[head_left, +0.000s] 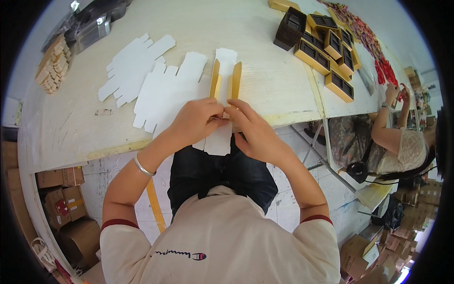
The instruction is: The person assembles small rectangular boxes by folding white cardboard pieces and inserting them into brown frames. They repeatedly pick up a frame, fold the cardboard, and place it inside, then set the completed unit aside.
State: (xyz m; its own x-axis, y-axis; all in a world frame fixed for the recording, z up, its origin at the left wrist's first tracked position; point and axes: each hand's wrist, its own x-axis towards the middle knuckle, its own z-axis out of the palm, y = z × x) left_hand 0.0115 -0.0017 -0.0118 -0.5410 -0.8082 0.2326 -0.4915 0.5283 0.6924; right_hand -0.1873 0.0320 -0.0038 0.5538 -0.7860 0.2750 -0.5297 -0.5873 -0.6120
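A partly folded carton (224, 87), white inside and gold outside, lies at the table's front edge with its two long sides standing up. My left hand (196, 120) pinches its near end from the left, thumb and fingers closed on the small flaps. From the right, my right hand (253, 125) grips the same end, its fingertips meeting the left ones. The folds between the fingertips are partly hidden. A white flap of the carton hangs toward my lap. Flat white carton blanks (165, 90) lie to the left, overlapping one another.
At the back right stand several gold boxes with dark trays (314, 54) and a stack of dark trays (290, 28). Small pale wooden pieces (56, 64) and plastic-wrapped packs (92, 31) lie far left. A co-worker's hands (392, 94) handle red ribbons (387, 71) at right.
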